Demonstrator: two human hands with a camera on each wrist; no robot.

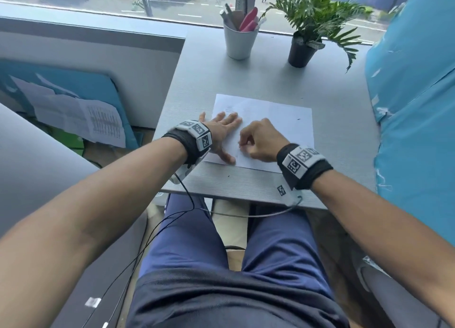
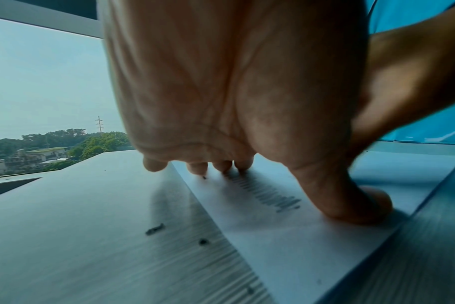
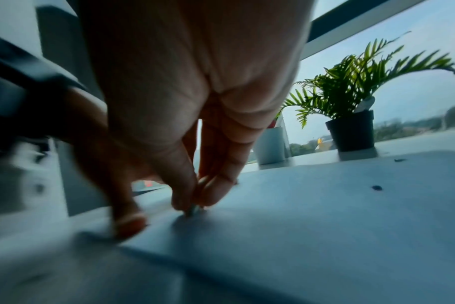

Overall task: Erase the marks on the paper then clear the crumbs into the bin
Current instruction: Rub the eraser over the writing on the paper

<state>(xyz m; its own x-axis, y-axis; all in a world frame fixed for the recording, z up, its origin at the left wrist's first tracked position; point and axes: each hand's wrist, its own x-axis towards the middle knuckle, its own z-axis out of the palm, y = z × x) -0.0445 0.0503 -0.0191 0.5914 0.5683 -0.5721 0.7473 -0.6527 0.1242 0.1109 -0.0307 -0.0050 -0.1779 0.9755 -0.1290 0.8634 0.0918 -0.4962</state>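
Note:
A white sheet of paper lies on the grey table. My left hand lies flat on the sheet's left part and presses it down with straight fingers and thumb. Grey pencil marks run between those fingers and the thumb. My right hand is curled just right of the left one. Its thumb and fingers pinch a small eraser whose tip touches the paper. Dark eraser crumbs lie on the table left of the sheet, and others lie to the right. No bin is in view.
At the back of the table stand a white cup of pens and a black potted plant. A blue cover borders the table's right side. Cables hang over the near edge above my lap. A window runs behind.

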